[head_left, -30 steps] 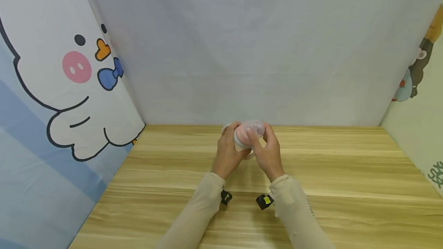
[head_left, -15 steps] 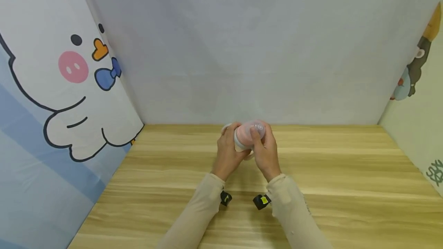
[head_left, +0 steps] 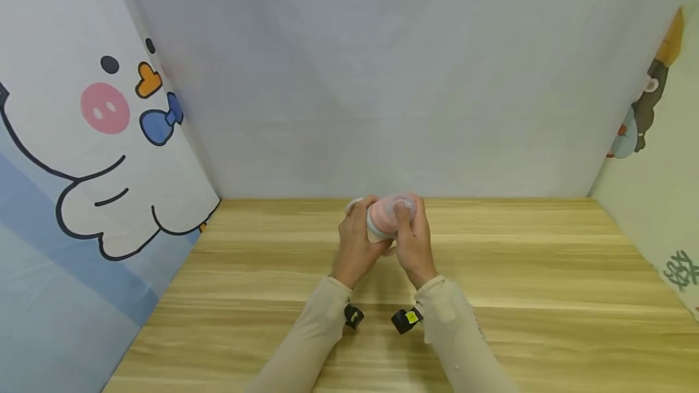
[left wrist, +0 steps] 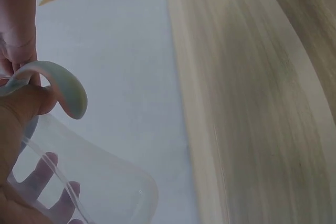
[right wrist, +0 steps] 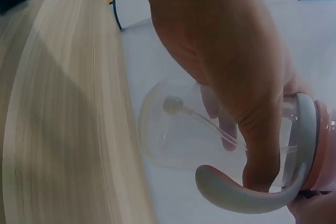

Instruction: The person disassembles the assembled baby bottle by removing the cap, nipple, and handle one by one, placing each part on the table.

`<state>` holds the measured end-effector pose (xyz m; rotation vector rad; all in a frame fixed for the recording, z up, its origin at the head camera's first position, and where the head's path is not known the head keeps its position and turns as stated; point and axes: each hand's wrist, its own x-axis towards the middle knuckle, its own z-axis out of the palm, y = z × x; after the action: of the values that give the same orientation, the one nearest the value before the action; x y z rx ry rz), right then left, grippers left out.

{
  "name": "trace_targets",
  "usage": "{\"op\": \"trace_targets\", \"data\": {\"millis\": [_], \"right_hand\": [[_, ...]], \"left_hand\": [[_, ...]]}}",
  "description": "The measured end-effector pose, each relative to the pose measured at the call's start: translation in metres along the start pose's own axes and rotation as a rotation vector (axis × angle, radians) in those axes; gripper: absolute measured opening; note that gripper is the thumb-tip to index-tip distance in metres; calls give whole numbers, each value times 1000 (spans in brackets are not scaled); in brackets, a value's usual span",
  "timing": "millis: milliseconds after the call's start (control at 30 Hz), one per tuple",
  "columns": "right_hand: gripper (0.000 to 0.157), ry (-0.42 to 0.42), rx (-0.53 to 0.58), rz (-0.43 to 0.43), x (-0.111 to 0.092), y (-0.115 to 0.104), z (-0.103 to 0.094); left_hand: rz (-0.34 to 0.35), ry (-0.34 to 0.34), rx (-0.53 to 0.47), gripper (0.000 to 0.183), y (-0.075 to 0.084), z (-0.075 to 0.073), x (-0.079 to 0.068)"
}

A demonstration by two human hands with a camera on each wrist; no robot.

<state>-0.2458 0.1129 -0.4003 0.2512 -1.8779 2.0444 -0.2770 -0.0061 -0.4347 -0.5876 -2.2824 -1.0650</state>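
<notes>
A baby bottle (head_left: 383, 217) is held tilted above the table, its pink collar and clear cap turned up and to the right. My left hand (head_left: 357, 246) grips the clear bottle body (right wrist: 173, 129), fingers curled round it just below the collar. A straw (right wrist: 207, 124) with a weighted end shows inside. Grey curved handles stick out at the sides, one beside the left thumb (left wrist: 34, 98), as the left wrist view shows. My right hand (head_left: 415, 247) holds the top end, its thumb pressed on the cap near its tip; its other fingers are mostly hidden behind.
A wood-grain table (head_left: 546, 272) spreads under both forearms. A pale cloth wall (head_left: 404, 77) rises behind its far edge. Printed cartoon panels stand at the left (head_left: 82, 138) and right. Black wrist straps (head_left: 354, 317) hang below the sleeves.
My right thumb has moved from the cap's side up towards its tip, and the right hand has drawn slightly left. My left hand keeps its grip. The whole head view has shifted a little.
</notes>
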Motion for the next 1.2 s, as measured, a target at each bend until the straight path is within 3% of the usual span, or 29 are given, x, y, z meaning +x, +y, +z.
{"op": "trace_targets", "data": {"millis": [100,233,500,833,1200], "right_hand": [[41,83,71,40,1,0,-1],[45,166,78,44,2,-1,-4],[49,145,53,84,-1,3,-2],[42,156,41,6,1,1,-6],[42,219,-63,-41,6,-6,-17]], "left_hand": [[7,-5,17,84,-2,-2,-3],[-4,-37,17,86,-2,-3,-4],[-38,-79,10,84,-2,-3,-6],[-53,-86,5,85,-5,-5,-6],[-78,-98,10,85,-9,-7,-9]]}}
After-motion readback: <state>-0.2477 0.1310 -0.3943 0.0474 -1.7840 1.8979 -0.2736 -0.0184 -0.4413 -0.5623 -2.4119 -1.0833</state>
